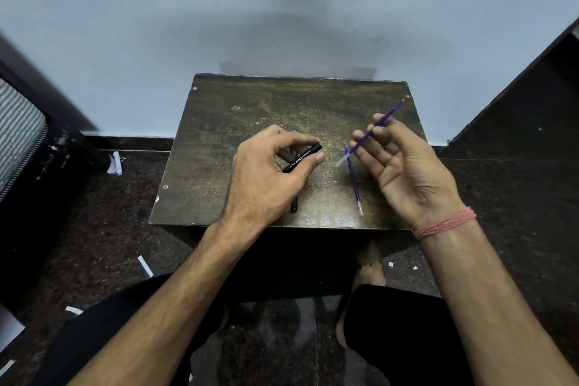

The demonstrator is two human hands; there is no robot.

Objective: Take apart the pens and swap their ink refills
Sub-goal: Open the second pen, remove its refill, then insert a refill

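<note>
While left hand (266,172) pinches black pen barrel (302,157), right hand (404,172) loosely fingers blue refill (380,124), palm open.

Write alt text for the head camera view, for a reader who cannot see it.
Over a small dark table, a person's left hand pinches a black pen barrel, while the right hand holds a purple ink refill raised between its fingers. A second refill lies on the table between the hands.

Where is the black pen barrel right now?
In the head view, the black pen barrel is pinched in the left hand, above the middle of the small brown table, left of the blue refill lying there.
</note>
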